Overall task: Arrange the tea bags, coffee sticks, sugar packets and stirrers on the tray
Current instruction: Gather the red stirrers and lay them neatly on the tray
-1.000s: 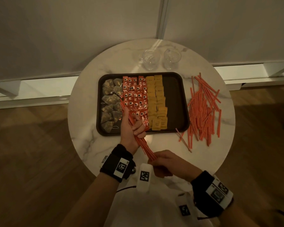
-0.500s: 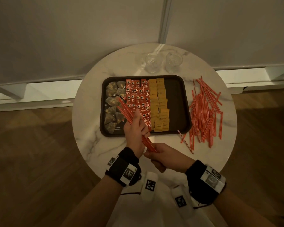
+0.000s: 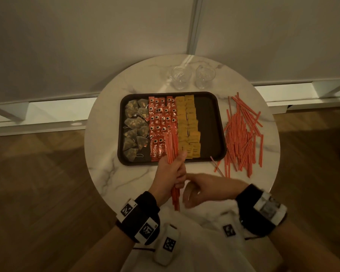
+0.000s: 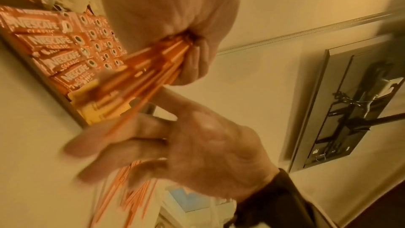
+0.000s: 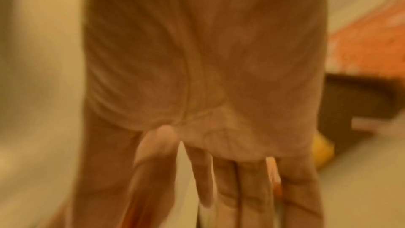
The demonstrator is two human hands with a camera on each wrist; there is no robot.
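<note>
My left hand (image 3: 173, 169) grips a bundle of red stirrers (image 3: 172, 142) around its middle. The bundle's far end lies over the coffee sticks (image 3: 161, 118) at the front edge of the dark tray (image 3: 210, 118). My right hand (image 3: 196, 191) hovers open beside the bundle's near end, its fingers straight and spread and holding nothing. Tea bags (image 3: 135, 126) fill the tray's left side and yellow sugar packets (image 3: 186, 122) lie right of the coffee sticks. The left wrist view shows the gripped bundle (image 4: 140, 75) and the right hand (image 4: 175, 145) below it. The right wrist view is blurred.
A loose pile of red stirrers (image 3: 241, 134) lies on the round marble table (image 3: 110, 163) right of the tray. Two clear glasses (image 3: 181, 77) stand behind the tray. The tray's right strip is bare. Wood floor surrounds the table.
The left hand has swung the bundle from a leftward slant to pointing nearly straight away. The right hand has let go of the bundle's near end and opened.
</note>
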